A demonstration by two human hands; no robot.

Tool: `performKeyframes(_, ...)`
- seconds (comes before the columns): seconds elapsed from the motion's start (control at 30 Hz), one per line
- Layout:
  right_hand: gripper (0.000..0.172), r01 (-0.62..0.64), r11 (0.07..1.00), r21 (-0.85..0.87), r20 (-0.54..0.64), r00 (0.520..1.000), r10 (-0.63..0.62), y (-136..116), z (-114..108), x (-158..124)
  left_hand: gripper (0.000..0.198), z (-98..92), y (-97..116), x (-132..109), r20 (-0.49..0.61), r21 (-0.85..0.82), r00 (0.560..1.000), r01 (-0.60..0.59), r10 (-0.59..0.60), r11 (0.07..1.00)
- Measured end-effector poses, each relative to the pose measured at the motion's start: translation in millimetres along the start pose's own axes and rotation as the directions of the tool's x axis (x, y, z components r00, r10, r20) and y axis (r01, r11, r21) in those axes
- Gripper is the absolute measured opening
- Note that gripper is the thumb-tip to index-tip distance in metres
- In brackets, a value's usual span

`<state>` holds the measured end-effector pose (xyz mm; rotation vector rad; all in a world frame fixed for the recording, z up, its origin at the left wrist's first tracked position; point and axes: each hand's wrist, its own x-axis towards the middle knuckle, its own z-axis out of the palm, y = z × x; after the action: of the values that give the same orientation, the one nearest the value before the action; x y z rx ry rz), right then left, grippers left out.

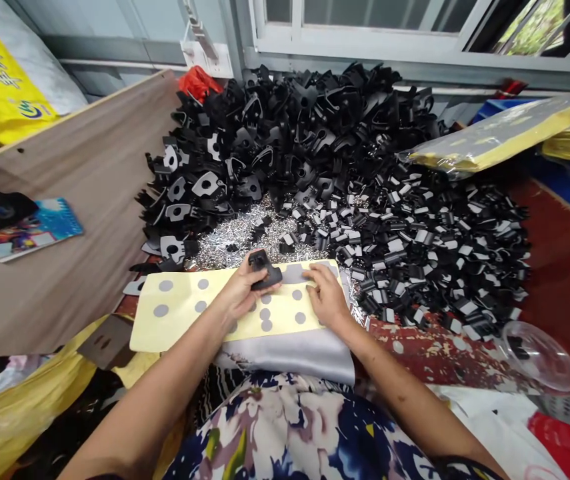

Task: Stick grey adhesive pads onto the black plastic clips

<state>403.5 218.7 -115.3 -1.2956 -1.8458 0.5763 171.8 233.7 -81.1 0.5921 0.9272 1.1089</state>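
My left hand (237, 291) is closed around a small black plastic part (265, 270) with a curved notch, thumb across its face. Beneath both hands lies a pale yellow backing sheet (179, 330) with rows of round grey stickers. On its right part rests my right hand (329, 298), fingers bent, with a gap between thumb and forefinger and nothing visible in them. Its fingertips are by a grey strip (292, 273) at the sheet's upper edge. Under the sheet, a smooth grey cloth or sheet (295, 357) hangs towards my lap.
Behind the sheet are a heap of black plastic parts (305, 107), loose shiny metal pieces (229, 233) and small black clips (415, 247). A wooden board (89, 180) slopes at left. At right are wrapped yellow-grey sheets (505, 133) and a clear plastic bowl (539, 357).
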Motion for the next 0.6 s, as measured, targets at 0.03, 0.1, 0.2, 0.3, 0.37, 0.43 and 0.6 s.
performKeyframes(0.03,0.037,0.013,0.998,-0.057,0.004,1.000,-0.013,3.0,3.2,-1.3,0.071,-4.6,-0.4,4.8,-0.031,-0.023,0.999,-0.019,0.019,1.000)
performKeyframes(0.1,0.035,0.033,0.993,-0.114,0.002,0.999,-0.033,4.7,10.0,-4.1,0.074,-11.4,-6.6,10.2,-0.037,-0.041,0.998,-0.042,0.041,0.998)
performKeyframes(0.2,0.029,0.005,0.999,-0.035,-0.030,1.000,-0.006,3.9,12.9,-6.8,0.076,-15.9,-17.5,10.8,-0.007,-0.064,0.997,-0.080,0.080,0.995)
performKeyframes(0.3,0.019,-0.059,0.984,0.167,0.104,0.994,0.042,4.9,-3.5,-4.3,0.077,-16.3,-19.4,9.8,0.014,-0.076,0.994,-0.107,0.109,0.991)
performKeyframes(0.37,0.018,-0.108,0.946,0.306,0.371,0.928,-0.014,4.8,-22.8,0.4,0.080,-15.4,-16.7,10.0,0.031,-0.072,0.992,-0.116,0.118,0.991)
performKeyframes(0.43,0.022,-0.181,0.879,0.441,0.568,0.815,-0.117,2.4,-41.1,5.1,0.082,-12.8,-12.7,9.3,0.030,-0.060,0.993,-0.112,0.114,0.992)
performKeyframes(0.6,0.022,-0.199,0.831,0.520,0.287,0.957,0.049,-15.4,-50.8,7.6,0.079,6.5,-1.7,-9.5,0.005,-0.070,0.999,-0.038,0.038,0.997)
